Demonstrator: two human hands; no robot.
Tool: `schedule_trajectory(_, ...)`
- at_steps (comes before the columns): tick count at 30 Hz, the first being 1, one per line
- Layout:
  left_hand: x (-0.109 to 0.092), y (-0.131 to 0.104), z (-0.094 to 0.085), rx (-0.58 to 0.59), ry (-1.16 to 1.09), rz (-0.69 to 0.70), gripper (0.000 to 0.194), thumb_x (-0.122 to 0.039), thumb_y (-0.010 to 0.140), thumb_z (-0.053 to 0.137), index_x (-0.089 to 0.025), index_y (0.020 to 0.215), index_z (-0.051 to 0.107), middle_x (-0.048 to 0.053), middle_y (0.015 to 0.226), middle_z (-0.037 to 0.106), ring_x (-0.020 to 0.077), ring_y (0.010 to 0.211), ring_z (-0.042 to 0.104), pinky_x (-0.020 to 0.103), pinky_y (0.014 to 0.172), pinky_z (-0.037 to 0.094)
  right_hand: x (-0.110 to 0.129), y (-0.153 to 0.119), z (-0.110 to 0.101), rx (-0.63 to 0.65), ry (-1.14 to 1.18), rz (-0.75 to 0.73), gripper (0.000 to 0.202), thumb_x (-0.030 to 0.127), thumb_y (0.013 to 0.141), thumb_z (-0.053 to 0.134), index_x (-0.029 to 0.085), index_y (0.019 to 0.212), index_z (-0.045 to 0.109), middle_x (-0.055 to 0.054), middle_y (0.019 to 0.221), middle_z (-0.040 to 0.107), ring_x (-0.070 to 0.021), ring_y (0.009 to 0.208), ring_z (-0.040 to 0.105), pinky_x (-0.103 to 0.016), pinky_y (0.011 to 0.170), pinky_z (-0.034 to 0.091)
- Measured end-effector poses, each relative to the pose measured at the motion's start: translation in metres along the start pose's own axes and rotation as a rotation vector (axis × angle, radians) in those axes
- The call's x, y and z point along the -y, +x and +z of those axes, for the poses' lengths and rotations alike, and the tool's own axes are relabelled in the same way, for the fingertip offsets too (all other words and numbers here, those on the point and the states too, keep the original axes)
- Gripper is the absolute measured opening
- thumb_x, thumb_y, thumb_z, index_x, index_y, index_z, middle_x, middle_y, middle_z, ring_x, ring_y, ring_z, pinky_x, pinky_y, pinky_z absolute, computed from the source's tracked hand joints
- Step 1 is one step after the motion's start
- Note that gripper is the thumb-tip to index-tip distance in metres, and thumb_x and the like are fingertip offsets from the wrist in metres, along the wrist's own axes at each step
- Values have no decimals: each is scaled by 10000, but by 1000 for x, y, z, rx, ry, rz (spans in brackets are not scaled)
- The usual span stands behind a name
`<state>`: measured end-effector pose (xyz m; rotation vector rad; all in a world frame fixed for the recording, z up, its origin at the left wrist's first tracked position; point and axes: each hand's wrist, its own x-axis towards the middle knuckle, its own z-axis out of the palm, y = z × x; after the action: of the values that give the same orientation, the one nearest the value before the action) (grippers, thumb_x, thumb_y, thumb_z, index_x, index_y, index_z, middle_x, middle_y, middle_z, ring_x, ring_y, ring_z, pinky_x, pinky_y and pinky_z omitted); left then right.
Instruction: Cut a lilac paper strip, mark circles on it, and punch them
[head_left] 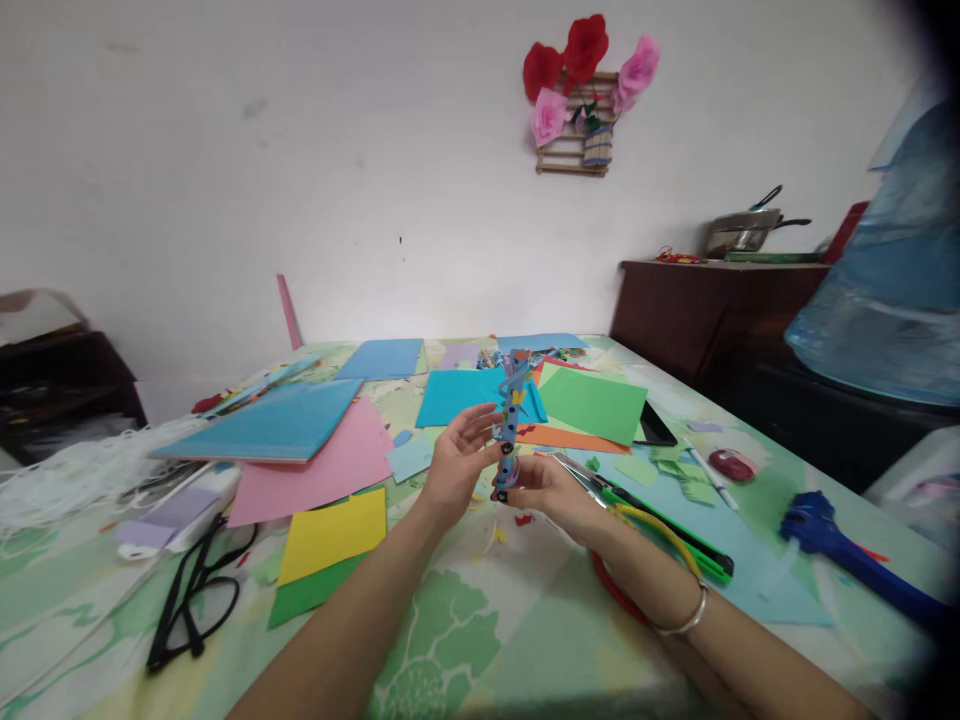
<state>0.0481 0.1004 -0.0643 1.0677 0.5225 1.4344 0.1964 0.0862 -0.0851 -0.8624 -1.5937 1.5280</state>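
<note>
A slim blue paper tube, with dark dots and small yellow and red cut-outs on it, stands nearly upright above the table. My left hand grips it from the left, the thumb against its side and the other fingers partly hidden behind. Lower down, my right hand pinches the tube's bottom end between thumb and fingers. Under my right forearm lie scissors with yellow and red handles, beside a green utility knife. Tiny paper scraps lie below the hands.
Coloured sheets spread across the table, with a blue pad at left. Black glasses and white cord lie left. On the right are a phone, a dark red object and a blue glue gun. A water jug stands beyond.
</note>
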Motion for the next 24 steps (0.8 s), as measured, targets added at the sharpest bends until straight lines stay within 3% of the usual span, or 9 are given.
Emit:
schedule_trajectory(10, -1, -3, 0, 34, 92, 10, 551, -185, 617, 802, -184, 1128, 596, 70, 980, 670, 201, 934, 625, 298, 798, 482, 5, -3, -1, -12, 29, -24, 366, 428, 637, 752, 157, 863, 654, -41, 773, 672, -147, 733, 607, -244, 605, 403)
schedule_trajectory(20, -1, 1, -8, -82, 67, -12, 272, -261, 668, 755, -149, 906, 686, 63, 871, 686, 192, 875, 640, 371, 869, 489, 1, -2, -6, -14, 37, -63, 276, 331, 682, 714, 146, 876, 648, -54, 819, 670, -142, 751, 593, -244, 638, 409)
schedule_trajectory(24, 1, 1, -11, -78, 91, -13, 278, -280, 658, 754, -149, 896, 692, 69, 855, 695, 206, 869, 643, 376, 837, 499, 3, -4, -6, -20, 29, -75, 241, 273, 675, 686, 148, 877, 646, -40, 819, 661, -128, 736, 582, -246, 661, 426)
